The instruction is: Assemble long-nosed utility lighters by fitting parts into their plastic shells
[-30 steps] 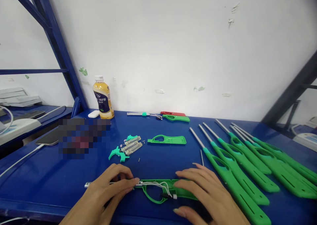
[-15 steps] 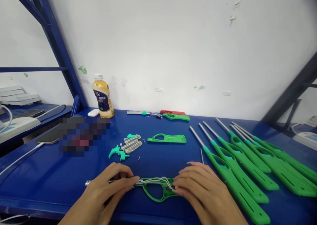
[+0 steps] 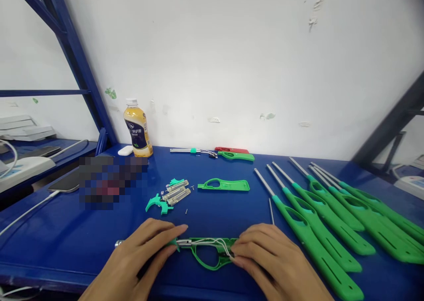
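Note:
In front of me an opened green lighter handle half (image 3: pixel 199 260) lies at the table's near edge. White wires (image 3: pixel 217 241) run along it from the metal tube (image 3: pixel 184 242) toward a dark part mostly hidden by my fingers. My left hand (image 3: pixel 142 250) grips the teal collar (image 3: pixel 174 243) around the tube between thumb and fingers. The far tube end pokes out left of that hand. My right hand (image 3: pixel 271 259) is closed over the handle's right end, its fingertips pressing at the wires and dark part.
Teal triggers (image 3: pixel 159 204), clear fuel tanks (image 3: pixel 179 195) and small screws lie beyond my hands. Another green handle half (image 3: pixel 228 185) is behind them. Several assembled green lighters (image 3: pixel 314 243) spread across the right. A bottle (image 3: pixel 137 131) and phone (image 3: pixel 66 184) stand left.
My left fingers have slid left off the tube's end onto the teal collar, which now shows. My right fingers have shifted slightly and drawn closer together over the handle.

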Action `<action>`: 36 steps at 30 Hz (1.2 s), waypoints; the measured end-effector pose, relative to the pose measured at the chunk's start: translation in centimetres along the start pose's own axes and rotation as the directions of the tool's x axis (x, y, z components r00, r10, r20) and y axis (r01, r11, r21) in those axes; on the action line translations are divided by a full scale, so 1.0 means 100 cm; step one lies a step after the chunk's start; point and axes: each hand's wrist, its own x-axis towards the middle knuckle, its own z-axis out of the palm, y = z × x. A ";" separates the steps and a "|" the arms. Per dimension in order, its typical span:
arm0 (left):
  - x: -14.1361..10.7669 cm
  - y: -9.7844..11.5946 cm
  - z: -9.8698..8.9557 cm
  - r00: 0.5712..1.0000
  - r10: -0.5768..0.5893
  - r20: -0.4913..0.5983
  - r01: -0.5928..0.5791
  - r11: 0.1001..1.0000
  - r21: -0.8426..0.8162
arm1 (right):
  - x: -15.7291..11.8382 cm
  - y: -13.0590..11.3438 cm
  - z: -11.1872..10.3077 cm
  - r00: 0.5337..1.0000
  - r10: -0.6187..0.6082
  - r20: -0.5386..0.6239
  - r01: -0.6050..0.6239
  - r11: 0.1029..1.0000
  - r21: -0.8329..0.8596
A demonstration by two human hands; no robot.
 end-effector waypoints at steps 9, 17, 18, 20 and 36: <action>0.029 -0.053 -0.020 0.996 -0.004 -0.094 0.030 0.960 0.279 | 0.001 0.000 -0.002 1.000 0.006 -0.006 -0.005 1.000 0.023; 0.037 -0.076 -0.017 0.999 0.009 -0.048 0.006 0.956 0.293 | 0.002 0.000 -0.003 1.000 0.008 -0.009 -0.008 1.000 0.027; 0.038 -0.073 -0.019 0.998 0.017 -0.055 0.000 0.955 0.295 | 0.002 0.000 -0.003 1.000 0.009 -0.009 -0.009 1.000 0.027; 0.039 -0.062 -0.025 0.996 0.041 -0.085 -0.013 0.953 0.304 | 0.002 -0.001 -0.003 1.000 0.008 -0.016 -0.008 1.000 0.023; 0.020 0.029 0.016 0.978 0.209 0.011 -0.209 0.978 0.015 | 0.001 -0.005 -0.001 1.000 0.013 -0.006 -0.013 1.000 -0.011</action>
